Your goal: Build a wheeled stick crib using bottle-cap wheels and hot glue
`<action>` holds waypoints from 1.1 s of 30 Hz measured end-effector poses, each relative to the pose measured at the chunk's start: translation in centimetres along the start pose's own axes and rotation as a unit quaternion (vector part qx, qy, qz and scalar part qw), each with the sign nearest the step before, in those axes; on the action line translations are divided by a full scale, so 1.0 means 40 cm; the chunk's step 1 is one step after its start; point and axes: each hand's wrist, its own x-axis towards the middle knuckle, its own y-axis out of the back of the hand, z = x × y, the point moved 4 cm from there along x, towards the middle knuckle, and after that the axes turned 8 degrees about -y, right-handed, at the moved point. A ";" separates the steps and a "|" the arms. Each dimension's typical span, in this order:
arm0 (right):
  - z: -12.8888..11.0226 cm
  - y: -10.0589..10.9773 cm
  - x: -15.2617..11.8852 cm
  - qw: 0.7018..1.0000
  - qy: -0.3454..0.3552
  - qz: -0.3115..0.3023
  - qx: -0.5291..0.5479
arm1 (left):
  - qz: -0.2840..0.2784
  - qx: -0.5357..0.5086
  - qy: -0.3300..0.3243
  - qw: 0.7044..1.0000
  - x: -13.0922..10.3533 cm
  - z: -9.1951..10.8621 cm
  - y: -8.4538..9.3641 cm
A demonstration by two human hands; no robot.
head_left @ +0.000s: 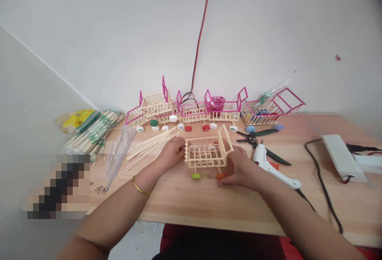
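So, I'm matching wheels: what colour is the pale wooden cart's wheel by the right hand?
The round wheel is orange, best seen in the head view.

Sticks [149, 148] lie left of, seemingly behind, the cart [205, 153].

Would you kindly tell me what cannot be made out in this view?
All in the head view:
Left hand: fingertips hidden at the end of the stick cart.
Right hand: some fingers hidden behind the cart.
Handwriting: partly covered by the pixelated patch.
Cord: upper end cut off by the top edge.
Pink cup: contents too small.
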 end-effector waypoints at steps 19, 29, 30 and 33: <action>0.014 -0.001 -0.007 1.000 0.014 0.017 -0.010 | 0.087 -0.158 0.150 0.972 -0.008 -0.018 0.039; 0.022 -0.008 -0.005 0.999 0.018 0.010 -0.026 | 0.073 -0.454 0.086 0.884 -0.013 -0.041 0.003; 0.022 -0.008 -0.004 0.999 0.020 0.012 -0.025 | 0.062 -0.462 0.082 0.881 -0.014 -0.036 0.002; 0.024 -0.008 -0.003 0.999 0.025 0.020 -0.019 | 0.032 -0.482 0.075 0.872 -0.014 -0.022 0.000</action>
